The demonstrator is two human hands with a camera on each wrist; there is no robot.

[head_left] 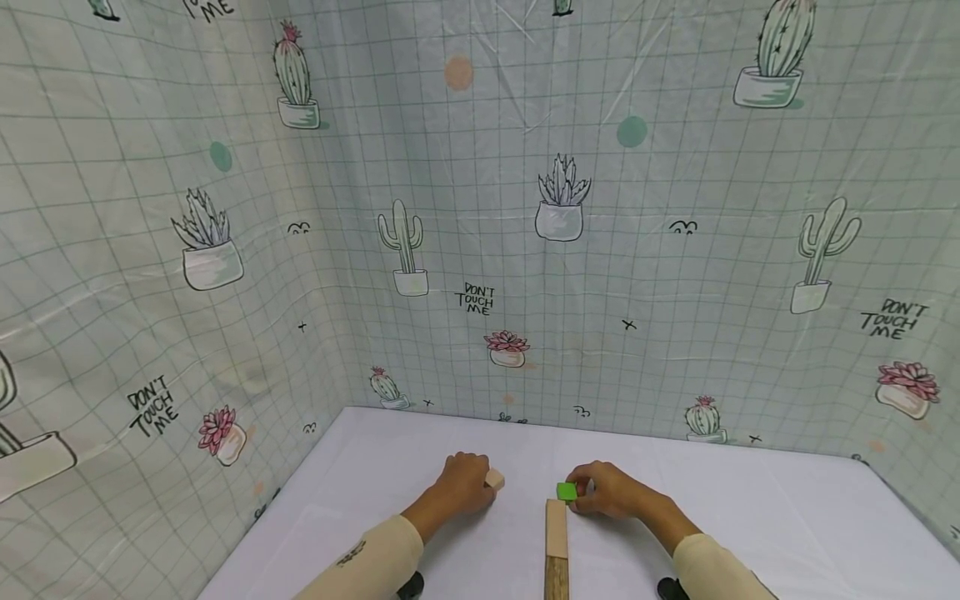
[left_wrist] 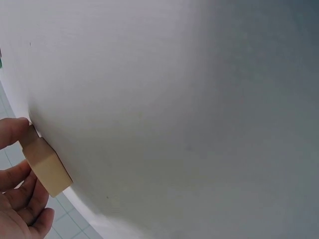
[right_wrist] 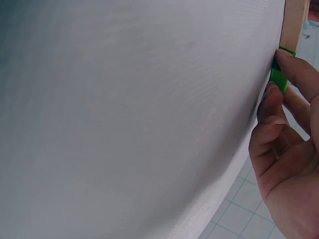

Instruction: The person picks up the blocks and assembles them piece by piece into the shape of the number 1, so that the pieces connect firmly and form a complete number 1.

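Observation:
My left hand (head_left: pixel 465 483) holds a pale wooden block (head_left: pixel 494 479) over the left part of the table. In the left wrist view the block (left_wrist: pixel 49 169) lies between thumb and fingers, a narrower wooden part at its thumb end. My right hand (head_left: pixel 609 489) pinches a small green block (head_left: pixel 566 492) between thumb and fingertips. This green block sits right at the far end of a pale wooden block (head_left: pixel 557 529), as the right wrist view also shows. A darker, grained wooden block (head_left: pixel 557 577) continues the line toward me.
A white tabletop (head_left: pixel 405 442) lies under both hands. Behind and to the left hangs a gridded curtain (head_left: pixel 480 250) printed with cacti. Dark rounded objects (head_left: pixel 410 586) show beside the sleeves at the lower edge.

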